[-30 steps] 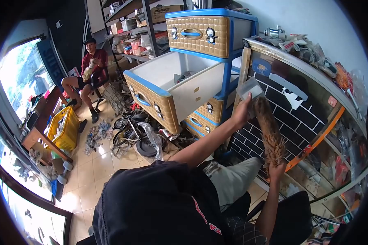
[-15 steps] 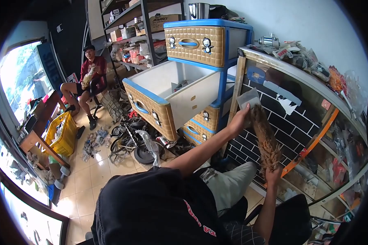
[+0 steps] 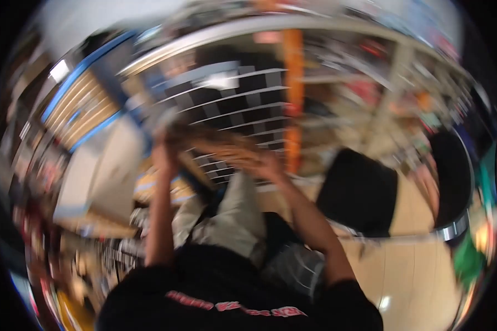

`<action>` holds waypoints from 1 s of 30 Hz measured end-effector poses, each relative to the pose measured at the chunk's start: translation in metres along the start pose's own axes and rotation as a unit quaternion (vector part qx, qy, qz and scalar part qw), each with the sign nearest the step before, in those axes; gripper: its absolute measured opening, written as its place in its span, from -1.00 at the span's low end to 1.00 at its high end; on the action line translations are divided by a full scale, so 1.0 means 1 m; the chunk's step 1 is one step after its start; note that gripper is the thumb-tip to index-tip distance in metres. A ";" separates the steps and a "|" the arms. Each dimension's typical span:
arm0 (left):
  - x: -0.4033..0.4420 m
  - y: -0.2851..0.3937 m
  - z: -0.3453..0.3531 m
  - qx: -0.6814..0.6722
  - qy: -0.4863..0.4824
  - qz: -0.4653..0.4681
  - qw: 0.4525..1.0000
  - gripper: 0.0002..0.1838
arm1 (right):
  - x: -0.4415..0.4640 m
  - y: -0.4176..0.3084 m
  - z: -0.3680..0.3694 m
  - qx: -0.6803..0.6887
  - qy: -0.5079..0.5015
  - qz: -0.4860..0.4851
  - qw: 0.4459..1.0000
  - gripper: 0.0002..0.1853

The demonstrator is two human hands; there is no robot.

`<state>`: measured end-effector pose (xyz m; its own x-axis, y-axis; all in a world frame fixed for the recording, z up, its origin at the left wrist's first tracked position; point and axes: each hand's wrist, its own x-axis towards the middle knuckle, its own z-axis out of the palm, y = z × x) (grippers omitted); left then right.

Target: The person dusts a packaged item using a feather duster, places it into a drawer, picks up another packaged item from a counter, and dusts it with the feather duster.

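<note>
A long brown shaggy bundle (image 3: 221,148) with stringy, tufted strands stretches between my hands; motion blur keeps me from telling its exact kind. My left hand (image 3: 164,150) is closed round its left end, where something pale and plastic-like (image 3: 170,117) shows as a smear. At the other end, the fingers of my right hand (image 3: 269,165) grip the strands. The bundle is held roughly level above my lap, in front of the cabinet's black panel with white brick lines (image 3: 234,105).
An open drawer (image 3: 99,165) of the blue-edged drawer unit (image 3: 85,96) juts out at my left. The cabinet with an orange strip (image 3: 293,105) stands ahead. Black chairs (image 3: 359,190) are at my right, over the tiled floor (image 3: 408,270).
My view has swung to the right and is now blurred. The bundle, upright and slanting before, now lies nearly level, still held at both ends.
</note>
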<state>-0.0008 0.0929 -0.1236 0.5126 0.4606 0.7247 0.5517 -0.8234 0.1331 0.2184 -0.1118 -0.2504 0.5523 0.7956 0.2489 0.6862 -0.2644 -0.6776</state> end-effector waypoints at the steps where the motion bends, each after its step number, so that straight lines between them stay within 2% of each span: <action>1: 0.008 0.000 -0.008 -0.063 -0.120 -0.041 0.990 -0.46 | 0.004 0.016 0.019 0.024 0.071 -0.059 0.996 -0.43; 2: -0.001 -0.036 0.034 -0.398 -0.085 -0.083 0.910 -0.52 | -0.008 -0.010 -0.001 0.030 0.079 -0.011 0.996 -0.50; 3: 0.011 -0.032 0.030 -0.703 -0.092 -0.185 0.680 -0.59 | 0.003 -0.002 0.011 0.036 0.066 -0.045 0.996 -0.46; 4: 0.008 -0.040 0.029 -0.557 -0.093 -0.155 0.810 -0.51 | -0.002 -0.013 -0.004 0.048 0.041 -0.079 0.995 -0.50; 5: 0.009 -0.045 0.037 -0.779 -0.143 -0.159 0.589 -0.49 | 0.017 0.010 0.030 0.067 0.109 -0.138 0.982 -0.53; 6: 0.018 -0.090 0.068 -0.764 -0.164 -0.221 0.583 -0.46 | 0.009 -0.007 0.014 0.030 0.097 -0.050 0.994 -0.57; 7: 0.019 -0.015 0.025 -0.772 -0.124 -0.236 0.576 -0.48 | 0.021 0.005 0.035 0.080 0.128 -0.048 0.987 -0.58; 8: 0.026 -0.045 0.046 -0.530 -0.108 -0.214 0.814 -0.53 | 0.009 -0.002 0.020 0.105 0.135 -0.049 0.984 -0.60; 9: 0.030 -0.054 0.059 -0.441 -0.092 -0.220 0.865 -0.56 | 0.003 -0.012 0.009 0.119 0.122 -0.050 0.984 -0.64; 10: 0.023 -0.053 0.070 -0.497 -0.080 -0.105 0.858 -0.53 | 0.007 -0.006 0.014 0.085 0.134 -0.072 0.985 -0.66; 12: 0.028 -0.080 0.103 -0.546 -0.138 -0.128 0.817 -0.49 | 0.012 0.001 0.020 0.050 0.128 -0.106 0.985 -0.73; 13: 0.027 -0.032 0.070 -0.799 -0.086 -0.278 0.526 -0.47 | 0.013 0.003 0.022 0.056 0.131 -0.108 0.984 -0.73; 15: 0.030 -0.046 0.083 -0.820 -0.161 -0.227 0.500 -0.47 | 0.010 0.004 0.023 0.077 0.138 -0.087 0.984 -0.75; 17: 0.031 -0.035 0.081 -0.826 -0.158 -0.254 0.478 -0.47 | 0.009 0.004 0.019 0.077 0.110 -0.070 0.988 -0.72; 21: 0.026 0.024 0.044 -0.812 -0.109 -0.176 0.545 -0.52 | 0.011 0.009 0.026 0.075 0.119 -0.057 0.988 -0.70; 22: 0.027 0.032 0.039 -0.817 -0.141 -0.108 0.549 -0.55 | 0.012 0.011 0.026 0.072 0.121 -0.053 0.989 -0.70; 23: 0.027 0.027 0.044 -0.818 -0.141 -0.111 0.546 -0.55 | 0.013 0.012 0.028 0.085 0.112 -0.050 0.989 -0.69; 25: 0.028 0.015 0.062 -0.849 -0.108 -0.182 0.485 -0.56 | 0.014 0.013 0.029 0.087 0.102 -0.037 0.990 -0.68; 26: 0.028 0.041 0.040 -0.827 -0.106 -0.238 0.499 -0.56 | 0.014 0.015 0.032 0.091 0.118 -0.043 0.988 -0.69; 28: 0.029 0.048 0.049 -0.823 -0.073 -0.215 0.521 -0.55 | 0.014 0.018 0.034 0.091 0.152 -0.056 0.983 -0.71; 29: 0.031 0.040 0.059 -0.806 -0.082 -0.164 0.562 -0.50 | 0.015 0.020 0.031 0.088 0.154 -0.054 0.983 -0.71; 30: 0.030 0.038 0.067 -0.807 -0.084 -0.164 0.561 -0.50 | 0.015 0.022 0.030 0.095 0.140 -0.045 0.985 -0.71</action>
<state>0.0796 0.0980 -0.1418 0.6875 0.5882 0.4258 -0.6100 0.1498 0.7781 0.2273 -0.0894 -0.2827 0.6205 0.6228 0.4766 0.6519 -0.0718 -0.7549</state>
